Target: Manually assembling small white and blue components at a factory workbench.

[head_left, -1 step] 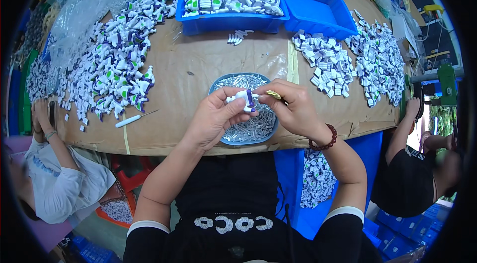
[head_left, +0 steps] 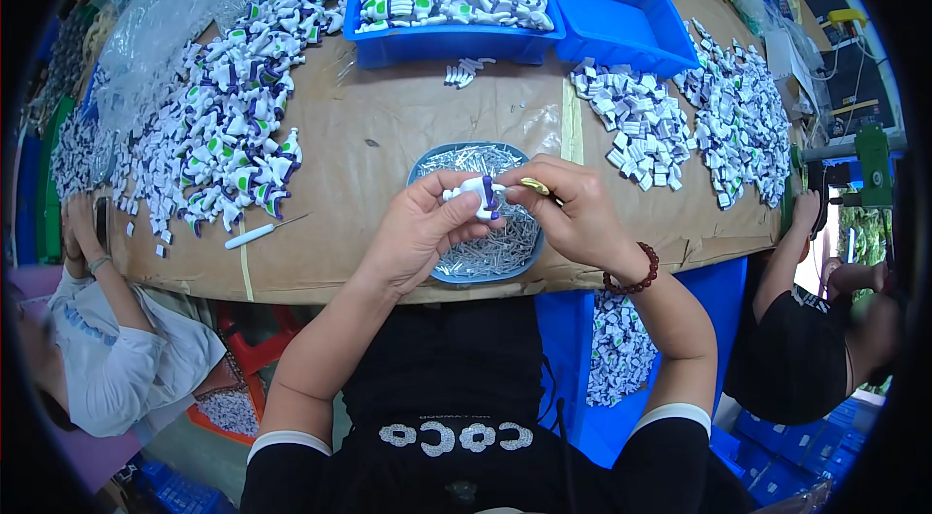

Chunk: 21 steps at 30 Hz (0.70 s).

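Note:
Over a blue-grey tub (head_left: pixel 439 271) full of small thin metallic pins (head_left: pixel 490 257), my two hands meet. My left hand (head_left: pixel 416 231) pinches a white and purple toy part (head_left: pixel 476 192) between thumb and fingers. My right hand (head_left: pixel 581 213) is closed, its fingertips against the purple side of that part. A yellow piece (head_left: pixel 534 186) shows between the right thumb and forefinger, held at a slant; its kind is unclear. Whatever sits right at the right fingertips is too small to make out.
A blue bin (head_left: pixel 447 50) heaped with toy parts stands at the back, beside a shallower blue tray (head_left: pixel 621 19). Piles of white and purple parts (head_left: pixel 238 116) lie left, and white pieces (head_left: pixel 646 126) right. An awl-like tool (head_left: pixel 254 235) lies left. People sit at both sides.

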Each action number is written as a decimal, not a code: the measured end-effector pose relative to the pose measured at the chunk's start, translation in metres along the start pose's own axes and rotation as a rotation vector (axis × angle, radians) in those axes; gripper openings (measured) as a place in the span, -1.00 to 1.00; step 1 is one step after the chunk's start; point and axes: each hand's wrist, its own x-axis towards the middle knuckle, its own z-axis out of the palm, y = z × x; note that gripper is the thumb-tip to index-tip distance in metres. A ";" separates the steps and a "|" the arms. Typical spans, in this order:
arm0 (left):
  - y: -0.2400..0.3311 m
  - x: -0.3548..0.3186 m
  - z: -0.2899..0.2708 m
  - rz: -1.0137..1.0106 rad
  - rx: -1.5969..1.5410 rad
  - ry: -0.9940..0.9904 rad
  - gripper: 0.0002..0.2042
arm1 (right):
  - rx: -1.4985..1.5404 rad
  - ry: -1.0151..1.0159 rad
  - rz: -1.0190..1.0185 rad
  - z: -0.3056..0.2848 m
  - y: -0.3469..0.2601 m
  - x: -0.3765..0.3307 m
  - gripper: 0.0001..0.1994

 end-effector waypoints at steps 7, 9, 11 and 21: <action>-0.002 -0.002 0.001 -0.003 -0.009 -0.002 -0.79 | 0.244 -0.024 0.162 0.001 0.004 -0.004 -0.88; -0.002 -0.002 0.001 -0.004 -0.007 0.003 -0.79 | 0.247 -0.024 0.169 0.001 0.003 -0.004 -0.88; -0.003 -0.002 0.001 -0.005 0.004 0.015 -0.79 | 0.254 -0.021 0.169 0.003 0.003 -0.004 -0.88; -0.005 -0.003 -0.001 -0.009 0.020 0.038 -0.80 | 0.277 -0.084 0.228 0.001 0.002 -0.007 -0.88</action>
